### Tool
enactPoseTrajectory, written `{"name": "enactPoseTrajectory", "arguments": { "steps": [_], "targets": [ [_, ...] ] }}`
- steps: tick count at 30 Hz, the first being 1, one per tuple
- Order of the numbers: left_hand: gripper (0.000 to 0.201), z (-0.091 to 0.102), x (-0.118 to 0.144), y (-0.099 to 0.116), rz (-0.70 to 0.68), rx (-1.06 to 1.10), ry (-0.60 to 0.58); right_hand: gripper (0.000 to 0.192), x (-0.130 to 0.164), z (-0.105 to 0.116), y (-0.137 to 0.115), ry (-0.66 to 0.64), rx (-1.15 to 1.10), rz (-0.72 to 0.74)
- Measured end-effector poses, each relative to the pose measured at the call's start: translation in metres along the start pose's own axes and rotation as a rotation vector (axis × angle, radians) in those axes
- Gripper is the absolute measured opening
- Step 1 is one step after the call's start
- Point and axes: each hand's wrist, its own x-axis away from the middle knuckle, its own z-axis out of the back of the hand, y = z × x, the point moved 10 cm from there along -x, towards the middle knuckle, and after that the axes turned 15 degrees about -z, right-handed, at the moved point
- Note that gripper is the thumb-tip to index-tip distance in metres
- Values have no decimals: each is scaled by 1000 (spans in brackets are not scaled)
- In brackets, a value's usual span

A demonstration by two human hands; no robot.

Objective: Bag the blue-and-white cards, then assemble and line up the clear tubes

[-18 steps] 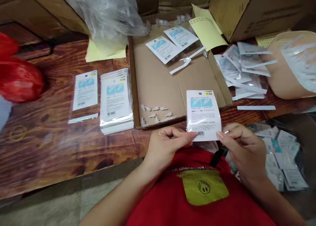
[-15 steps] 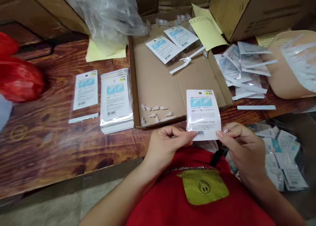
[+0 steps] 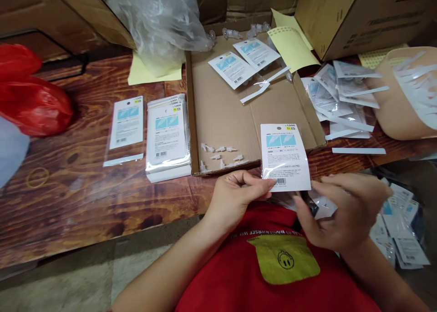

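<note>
My left hand [image 3: 235, 196] pinches the lower left corner of a packaged card [image 3: 287, 159], a white printed card in a clear bag with two blue pictures. The card is held upright over the front edge of a shallow cardboard tray [image 3: 221, 116]. Just right of the card, my right hand [image 3: 341, 207] has its thumb and fingers apart and looks free of it. Several small white nozzle tips [image 3: 221, 155] lie in the tray's near left corner. Two more carded packets [image 3: 232, 69] rest at its back.
To the tray's left are a stack of packets [image 3: 167, 137] and a single packet [image 3: 126, 123]. Filled packets [image 3: 341, 93] are heaped on the right, beside a beige bin [image 3: 392, 98] of white strips. More packets [image 3: 403, 225] lie below the table. A red plastic bag [image 3: 37, 98] sits far left.
My right hand has let go of the card's lower right corner and opened, moving slightly away to the right. My left hand still holds the card. The view has shifted a little.
</note>
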Motion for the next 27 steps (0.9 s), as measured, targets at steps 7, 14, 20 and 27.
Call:
{"name": "enactPoseTrajectory", "arguments": {
  "steps": [7, 14, 20, 27],
  "targets": [
    [38, -19, 7, 35, -95, -112, -214, 35, -15, -18, -23, -150, 246, 296],
    [33, -70, 19, 175, -1079, -1014, -541, 25, -60, 15, 9, -260, -405, -125],
    [16, -92, -13, 149, -621, -1017, -890, 28, -67, -21, 18, -797, -754, -482],
    [17, -92, -22, 126, -368, -934, -947, 18, -94, -9, 1, -756, -589, -347]
  ]
}}
